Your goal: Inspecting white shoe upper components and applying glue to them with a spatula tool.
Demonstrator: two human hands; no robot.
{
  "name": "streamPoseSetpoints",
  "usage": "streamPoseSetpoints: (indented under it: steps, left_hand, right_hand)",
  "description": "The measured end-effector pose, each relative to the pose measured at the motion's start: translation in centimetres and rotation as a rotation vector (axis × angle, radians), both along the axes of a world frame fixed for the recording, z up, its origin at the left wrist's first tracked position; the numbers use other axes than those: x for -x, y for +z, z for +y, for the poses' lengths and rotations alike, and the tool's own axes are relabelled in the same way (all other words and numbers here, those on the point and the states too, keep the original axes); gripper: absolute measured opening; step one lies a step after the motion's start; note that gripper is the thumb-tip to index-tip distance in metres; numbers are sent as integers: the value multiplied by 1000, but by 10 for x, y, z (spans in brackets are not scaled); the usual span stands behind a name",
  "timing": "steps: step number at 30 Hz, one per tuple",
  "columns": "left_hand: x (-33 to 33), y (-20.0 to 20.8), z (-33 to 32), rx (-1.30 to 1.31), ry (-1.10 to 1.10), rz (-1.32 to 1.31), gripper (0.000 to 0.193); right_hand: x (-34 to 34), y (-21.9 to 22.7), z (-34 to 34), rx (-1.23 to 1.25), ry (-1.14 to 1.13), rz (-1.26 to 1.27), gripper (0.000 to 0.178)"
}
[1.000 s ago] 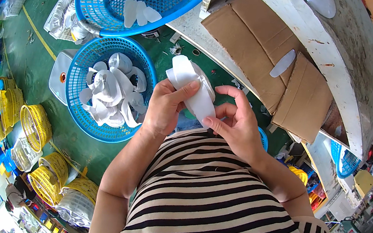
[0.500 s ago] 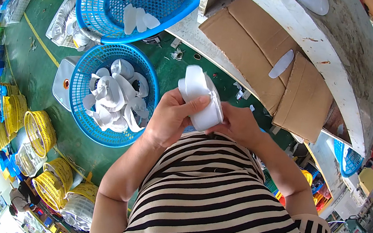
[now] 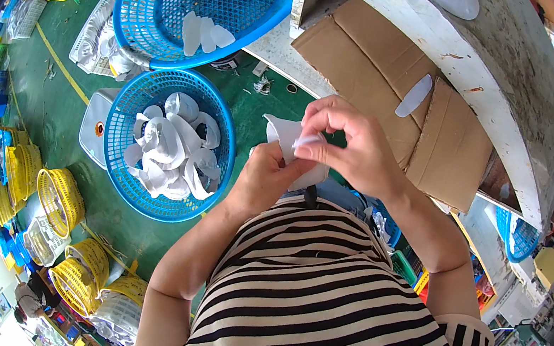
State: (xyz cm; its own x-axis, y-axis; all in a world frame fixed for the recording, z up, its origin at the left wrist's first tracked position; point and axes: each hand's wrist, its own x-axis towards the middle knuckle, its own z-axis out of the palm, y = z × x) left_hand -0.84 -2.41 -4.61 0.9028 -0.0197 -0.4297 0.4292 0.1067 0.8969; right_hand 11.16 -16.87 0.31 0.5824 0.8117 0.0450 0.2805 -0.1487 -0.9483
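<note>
In front of my waist, my left hand (image 3: pixel 265 177) is closed around a white shoe upper (image 3: pixel 285 130), a soft curved piece with a flared rim. My right hand (image 3: pixel 356 147) sits just right of it and higher, thumb and fingertips pinching a thin white strip (image 3: pixel 308 140). Whether this strip is joined to the upper or loose, I cannot tell. My left fingers hide the upper's lower part. To the left, a round blue basket (image 3: pixel 113 161) holds several similar white uppers (image 3: pixel 171 141).
Beyond stands a larger blue basket (image 3: pixel 125 20) with a few flat white insole-shaped pieces (image 3: pixel 206 35). Folded cardboard (image 3: pixel 366 57) on the shelf at right bears one more flat piece (image 3: pixel 414 95). A worn white bench (image 3: pixel 491 83) curves overhead. Yellow baskets (image 3: pixel 61 201) line the left floor.
My right hand has risen from behind the upper to its right front, now pinching a thin white strip. The upper has turned and dropped slightly in my left hand.
</note>
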Motion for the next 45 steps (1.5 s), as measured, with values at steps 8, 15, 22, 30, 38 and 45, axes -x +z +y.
streamPoseSetpoints:
  steps: [8, 15, 22, 30, 38, 45]
  left_hand:
    - [0, 30, -3, -88, -169, -183, 14]
    - [3, 31, -10, -115, -166, -431, 12]
    - [0, 24, 1, -92, -215, -393, 18]
    - [-5, 20, 12, 255, 117, -106, 22]
    - [-9, 13, 3, 259, 91, -102, 33]
    - [-8, 15, 15, 437, 76, -80, 51]
  right_hand:
    - [-11, 2, -8, -56, 73, 346, 26]
    - [-13, 7, -4, 220, 78, 1130, 70]
    - [-11, -39, -3, -40, 85, 1412, 54]
    - [7, -13, -11, 112, -87, 380, 25]
    - [10, -18, -12, 126, -174, 254, 29]
    - [12, -14, -14, 111, -134, -25, 48]
